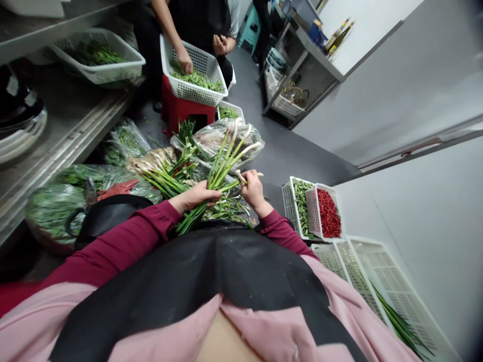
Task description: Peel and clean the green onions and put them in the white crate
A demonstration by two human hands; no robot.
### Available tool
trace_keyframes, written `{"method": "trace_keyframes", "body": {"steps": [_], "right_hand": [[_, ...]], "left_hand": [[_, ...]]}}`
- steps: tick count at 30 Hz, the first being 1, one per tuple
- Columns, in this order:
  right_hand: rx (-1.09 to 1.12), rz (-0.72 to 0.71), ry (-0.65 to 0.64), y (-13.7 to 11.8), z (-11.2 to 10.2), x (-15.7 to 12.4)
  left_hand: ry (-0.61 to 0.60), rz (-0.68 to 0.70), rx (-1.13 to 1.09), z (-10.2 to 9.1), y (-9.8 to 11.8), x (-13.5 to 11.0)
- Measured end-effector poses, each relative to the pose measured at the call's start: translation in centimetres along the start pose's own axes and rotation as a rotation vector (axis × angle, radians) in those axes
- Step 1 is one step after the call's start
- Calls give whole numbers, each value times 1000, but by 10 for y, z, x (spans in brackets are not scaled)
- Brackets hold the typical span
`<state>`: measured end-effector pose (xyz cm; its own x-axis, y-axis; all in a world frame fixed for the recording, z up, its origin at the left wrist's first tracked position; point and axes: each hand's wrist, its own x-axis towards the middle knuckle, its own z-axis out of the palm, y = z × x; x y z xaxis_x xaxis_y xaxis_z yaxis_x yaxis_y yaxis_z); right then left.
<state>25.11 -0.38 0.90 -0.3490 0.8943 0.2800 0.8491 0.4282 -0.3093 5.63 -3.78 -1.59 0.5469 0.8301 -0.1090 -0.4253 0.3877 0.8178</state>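
My left hand [198,196] is closed around a bunch of green onions [223,163]. Their white ends point up and away from me, and the green leaves hang below the fist. To its right, my right hand [252,191] is closed on the white end of a single green onion [240,177], whose stalk leads back toward the bunch. Beneath the hands lies a heap of loose leaves and trimmings [228,207]. Left of the bunch rests a pile of green onions with roots [153,161]. A clear plastic bag [251,131] of produce lies behind.
A co-worker's hand [184,60] reaches into a white basket [177,90] of green pods on a red stool [173,108]. At left stand a metal shelf [101,113] and bagged greens [56,201]. Baskets with red chillies [329,213] and green vegetables [302,201] stand at right.
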Motion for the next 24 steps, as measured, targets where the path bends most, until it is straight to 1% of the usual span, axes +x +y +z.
{"method": "trace_keyframes", "body": {"steps": [2, 3, 6, 7, 9, 10, 12, 14, 15, 16, 18, 20, 22, 24], "right_hand": [[-4, 89, 79, 9, 5, 6], [-14, 161, 129, 20, 4, 10], [-35, 501, 281, 68, -10, 24], [-22, 578, 283, 85, -17, 26], [-1, 605, 283, 109, -28, 27], [22, 578, 295, 113, -29, 25], [98, 500, 356, 106, -24, 18], [227, 431, 410, 83, -13, 9], [310, 410, 393, 69, -7, 5], [409, 398, 342, 54, -1, 2], [638, 391, 161, 27, 6, -2], [849, 401, -12, 9, 7, -3], [980, 420, -91, 0, 4, -1], [1024, 417, -137, -1, -1, 0]], "left_hand": [[-7, 15, 46, -1, -1, -1], [-26, 21, 68, -2, -1, -3], [-105, 36, 136, -4, 2, -12], [-120, 41, 154, -5, 4, -15], [-124, 53, 187, -5, 6, -19], [-114, 64, 206, -5, 7, -19], [-78, 97, 246, -6, 7, -18], [-31, 137, 258, -8, 5, -14], [-12, 152, 254, -10, 5, -13], [0, 160, 249, -11, 4, -12], [9, 156, 245, -12, 1, -10], [13, 134, 253, -12, 0, -10], [27, 104, 240, -10, -2, -10], [65, 66, 171, -8, -4, -10]]}}
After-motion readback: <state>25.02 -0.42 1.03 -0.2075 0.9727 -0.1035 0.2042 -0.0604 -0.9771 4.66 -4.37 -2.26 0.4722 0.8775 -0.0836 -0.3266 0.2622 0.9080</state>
